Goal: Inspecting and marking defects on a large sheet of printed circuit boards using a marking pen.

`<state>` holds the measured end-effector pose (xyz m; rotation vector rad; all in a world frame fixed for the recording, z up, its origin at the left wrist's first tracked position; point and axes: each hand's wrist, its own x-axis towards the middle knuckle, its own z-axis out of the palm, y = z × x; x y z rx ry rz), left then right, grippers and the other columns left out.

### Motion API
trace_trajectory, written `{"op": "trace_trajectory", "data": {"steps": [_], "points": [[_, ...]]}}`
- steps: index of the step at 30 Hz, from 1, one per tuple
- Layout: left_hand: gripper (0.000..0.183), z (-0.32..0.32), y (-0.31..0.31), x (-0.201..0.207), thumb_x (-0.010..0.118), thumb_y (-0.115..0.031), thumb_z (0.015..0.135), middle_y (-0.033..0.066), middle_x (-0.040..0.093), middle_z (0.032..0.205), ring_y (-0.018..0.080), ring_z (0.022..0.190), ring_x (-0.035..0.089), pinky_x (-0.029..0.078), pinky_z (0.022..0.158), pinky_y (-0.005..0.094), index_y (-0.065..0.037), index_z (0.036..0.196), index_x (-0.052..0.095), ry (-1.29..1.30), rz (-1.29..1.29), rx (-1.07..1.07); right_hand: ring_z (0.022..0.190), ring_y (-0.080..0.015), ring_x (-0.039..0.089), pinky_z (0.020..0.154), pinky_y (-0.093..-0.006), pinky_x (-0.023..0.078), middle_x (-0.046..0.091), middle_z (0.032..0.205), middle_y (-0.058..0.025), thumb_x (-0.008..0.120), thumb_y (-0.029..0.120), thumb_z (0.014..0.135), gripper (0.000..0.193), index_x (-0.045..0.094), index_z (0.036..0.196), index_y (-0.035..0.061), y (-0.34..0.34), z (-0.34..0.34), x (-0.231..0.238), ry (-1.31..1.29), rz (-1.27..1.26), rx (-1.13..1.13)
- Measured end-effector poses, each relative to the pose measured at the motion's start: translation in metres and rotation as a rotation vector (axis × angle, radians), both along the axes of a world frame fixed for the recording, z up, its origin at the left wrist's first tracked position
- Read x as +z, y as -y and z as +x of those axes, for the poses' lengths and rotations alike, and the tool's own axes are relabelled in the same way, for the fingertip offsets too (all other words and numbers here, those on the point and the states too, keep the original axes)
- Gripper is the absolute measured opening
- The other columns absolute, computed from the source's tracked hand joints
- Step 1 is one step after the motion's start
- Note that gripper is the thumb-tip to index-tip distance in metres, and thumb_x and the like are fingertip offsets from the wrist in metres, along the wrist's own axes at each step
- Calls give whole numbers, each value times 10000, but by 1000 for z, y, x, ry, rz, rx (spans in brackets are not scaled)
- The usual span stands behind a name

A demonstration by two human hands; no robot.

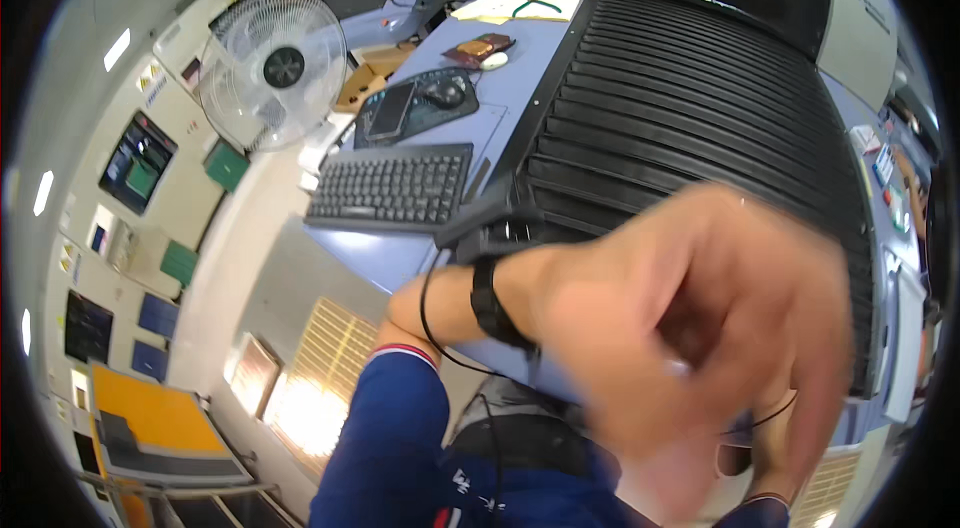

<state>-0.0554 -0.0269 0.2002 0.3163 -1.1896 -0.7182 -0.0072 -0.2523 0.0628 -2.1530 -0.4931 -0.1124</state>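
Observation:
My left hand (700,318) is raised close to the view, large and blurred by motion. Its fingers curl inward around a dark hollow, and what they hold, if anything, is hidden. A black wristband (487,303) circles the left wrist, and a thin black cord (428,313) loops over that forearm. From the lower right comes my right forearm (775,453); the left hand covers most of the right hand, so its fingers do not show plainly. Behind both hands lies a wide black ridged cover (690,98). Nearest the left forearm is a black keyboard (390,185).
On the blue bench (535,58) lie a mouse (445,90), a phone (391,111), a brown packet (477,50) and green-handled pliers (538,6). A standing fan (275,70) is at the left. A yellow-topped cart (158,416) stands lower left. More parts sit on the right-hand bench (895,228).

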Motion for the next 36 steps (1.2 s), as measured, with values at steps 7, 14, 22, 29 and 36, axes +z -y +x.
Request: {"op": "trace_trajectory", "data": {"steps": [7,14,22,29,36], "points": [[344,71,-62,-95,770,-299,916,29,640,611,30,590,581,412,503,209,-37,714,677,184,857,1251,1016,-267,681,902,-336,495,701,1126,-221,657,108,967,378,596,1318,-20,-25,2,6,220,-295,-80],[506,112,-118,-155,696,-518,866,152,659,620,338,668,694,540,624,408,-66,638,714,471,966,2072,1157,-205,630,995,-321,453,675,1243,-201,614,192,1026,396,575,1360,-17,-1,18,-10,188,-178,-79],[591,112,-102,-166,622,-473,924,204,722,857,374,787,720,536,786,459,27,1239,610,625,1107,2065,1270,-292,580,1092,-372,433,607,1350,-218,541,264,1065,439,549,1365,-56,39,45,-10,292,-234,-210],[622,119,-97,-198,676,-432,882,188,714,917,373,937,669,469,815,497,52,1261,581,921,1174,2516,1285,-298,566,1090,-368,428,578,1386,-225,552,271,1058,475,513,1400,-56,55,59,-23,240,-205,-263],[367,125,-112,-169,687,-321,784,172,722,872,379,836,701,535,799,491,-17,983,734,282,1153,2096,1325,-314,542,1103,-380,416,522,1458,-238,650,362,985,630,476,1447,-29,52,63,-39,170,-316,-200]]}}
